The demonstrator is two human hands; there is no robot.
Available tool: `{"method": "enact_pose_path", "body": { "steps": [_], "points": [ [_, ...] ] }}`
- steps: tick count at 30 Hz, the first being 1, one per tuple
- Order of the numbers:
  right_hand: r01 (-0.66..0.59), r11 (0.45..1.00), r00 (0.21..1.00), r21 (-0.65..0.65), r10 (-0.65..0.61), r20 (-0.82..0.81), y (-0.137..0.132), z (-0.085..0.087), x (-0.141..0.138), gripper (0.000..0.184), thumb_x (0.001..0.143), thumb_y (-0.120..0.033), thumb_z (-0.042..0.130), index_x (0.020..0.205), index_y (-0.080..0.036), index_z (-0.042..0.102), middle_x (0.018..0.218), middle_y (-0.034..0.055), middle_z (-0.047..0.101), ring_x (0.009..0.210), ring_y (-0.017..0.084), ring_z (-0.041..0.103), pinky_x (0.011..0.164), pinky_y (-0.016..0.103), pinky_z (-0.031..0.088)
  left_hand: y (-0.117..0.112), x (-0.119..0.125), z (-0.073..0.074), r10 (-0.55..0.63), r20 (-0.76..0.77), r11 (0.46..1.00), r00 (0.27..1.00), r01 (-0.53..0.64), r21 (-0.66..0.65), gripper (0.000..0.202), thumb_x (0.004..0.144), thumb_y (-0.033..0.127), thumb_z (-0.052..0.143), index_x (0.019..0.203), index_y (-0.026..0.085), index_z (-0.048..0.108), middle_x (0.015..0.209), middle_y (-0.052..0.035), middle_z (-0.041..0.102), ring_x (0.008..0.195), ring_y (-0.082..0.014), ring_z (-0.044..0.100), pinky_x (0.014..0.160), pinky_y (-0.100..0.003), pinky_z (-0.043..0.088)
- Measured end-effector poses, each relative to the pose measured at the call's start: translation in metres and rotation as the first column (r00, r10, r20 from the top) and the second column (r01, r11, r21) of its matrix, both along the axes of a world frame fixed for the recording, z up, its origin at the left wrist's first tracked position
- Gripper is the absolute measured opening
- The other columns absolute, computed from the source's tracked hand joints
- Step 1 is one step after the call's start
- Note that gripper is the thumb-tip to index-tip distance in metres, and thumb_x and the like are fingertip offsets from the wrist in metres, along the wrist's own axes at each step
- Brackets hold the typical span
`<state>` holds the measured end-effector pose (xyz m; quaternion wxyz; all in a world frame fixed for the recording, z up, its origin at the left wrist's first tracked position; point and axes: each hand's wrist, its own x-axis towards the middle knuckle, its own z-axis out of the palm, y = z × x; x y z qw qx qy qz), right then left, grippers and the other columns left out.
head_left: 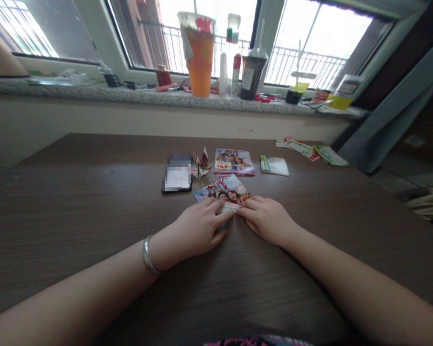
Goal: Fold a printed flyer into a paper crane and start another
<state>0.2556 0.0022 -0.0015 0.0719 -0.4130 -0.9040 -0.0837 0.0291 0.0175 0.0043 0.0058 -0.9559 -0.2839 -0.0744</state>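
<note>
A colourful printed paper sheet [232,185], folded to a point at its far side, lies on the table in front of me. My left hand [198,226] rests across its near left part, fingers stretched and pressing down, thumb apart on the table. At the near right edge, my right hand [269,218] has its fingers drawn together on the paper; its fingertips partly cover that corner. Just behind stand a small folded paper figure [201,166] and a stack of similar printed sheets [234,161]. A phone [178,174] lies to the left, its screen blurred out.
Green and white paper squares [279,166] lie right of the stack, with more leaflets [330,155] at the table's [94,230] far right. Along the granite windowsill [137,96] stand a tall orange cup [199,62], a dark drink cup [253,74] and several small bottles.
</note>
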Motion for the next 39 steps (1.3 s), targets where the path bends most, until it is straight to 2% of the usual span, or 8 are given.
{"method": "enact_pose_path", "body": {
  "steps": [8, 18, 23, 27, 32, 39],
  "points": [
    [0.01, 1.0, 1.0, -0.022, -0.01, 0.013, 0.002, 0.002, -0.001, 0.025, 0.089, -0.019, 0.05, 0.109, -0.023, 0.063, 0.105, 0.0068, 0.064, 0.097, 0.021, 0.053, 0.08, 0.031, 0.043, 0.0, 0.001, -0.009, 0.013, -0.002, 0.999, 1.0, -0.013, 0.05, 0.046, 0.091, 0.034, 0.049, 0.134, 0.018, 0.045, 0.135, -0.0164, 0.048, 0.121, -0.031, 0.048, 0.101, -0.048, 0.042],
    [0.067, 0.994, 0.998, -0.091, -0.068, -0.007, 0.004, 0.007, 0.01, 0.025, 0.09, -0.014, 0.047, 0.102, -0.024, 0.068, 0.114, 0.0036, 0.066, 0.099, 0.019, 0.057, 0.082, 0.031, 0.046, -0.001, 0.001, -0.006, 0.004, 0.021, 1.0, 1.0, -0.004, 0.03, 0.036, 0.091, 0.033, 0.049, 0.124, 0.02, 0.051, 0.129, -0.0153, 0.051, 0.116, -0.029, 0.051, 0.1, -0.048, 0.042],
    [0.057, 0.99, 0.998, -0.126, -0.06, -0.019, 0.006, 0.007, 0.014, 0.029, 0.088, -0.009, 0.047, 0.102, -0.022, 0.069, 0.113, 0.0036, 0.067, 0.101, 0.019, 0.057, 0.086, 0.031, 0.046, -0.001, 0.0, -0.007, 0.004, 0.011, 1.0, 1.0, -0.004, 0.018, 0.036, 0.092, 0.034, 0.048, 0.125, 0.02, 0.051, 0.13, -0.0145, 0.05, 0.116, -0.0284, 0.05, 0.1, -0.048, 0.042],
    [0.083, 0.987, 0.996, -0.137, -0.086, -0.018, 0.007, 0.009, 0.018, 0.029, 0.088, -0.009, 0.047, 0.1, -0.022, 0.07, 0.109, 0.0042, 0.068, 0.097, 0.018, 0.059, 0.085, 0.03, 0.046, -0.001, -0.001, -0.008, 0.007, 0.005, 1.0, 1.0, -0.007, 0.021, 0.035, 0.092, 0.035, 0.046, 0.124, 0.02, 0.051, 0.13, -0.0148, 0.05, 0.116, -0.0291, 0.05, 0.099, -0.048, 0.042],
    [0.06, 0.989, 0.998, -0.138, -0.057, 0.03, 0.007, 0.013, 0.022, 0.029, 0.088, -0.01, 0.049, 0.102, -0.023, 0.071, 0.109, 0.0047, 0.069, 0.096, 0.018, 0.06, 0.085, 0.03, 0.046, -0.001, 0.0, -0.008, 0.005, 0.01, 1.0, 1.0, -0.005, 0.021, 0.035, 0.093, 0.033, 0.044, 0.125, 0.02, 0.051, 0.13, -0.0147, 0.05, 0.117, -0.0286, 0.05, 0.1, -0.047, 0.042],
    [0.177, 0.972, 0.983, -0.152, -0.169, 0.067, 0.006, 0.019, 0.028, 0.033, 0.086, -0.008, 0.049, 0.098, -0.028, 0.072, 0.105, 0.0005, 0.07, 0.093, 0.016, 0.064, 0.077, 0.025, 0.045, -0.001, -0.001, -0.007, 0.004, 0.01, 1.0, 1.0, -0.005, 0.025, 0.036, 0.092, 0.034, 0.048, 0.124, 0.02, 0.051, 0.128, -0.0144, 0.051, 0.114, -0.0285, 0.051, 0.097, -0.045, 0.044]
  ]
}}
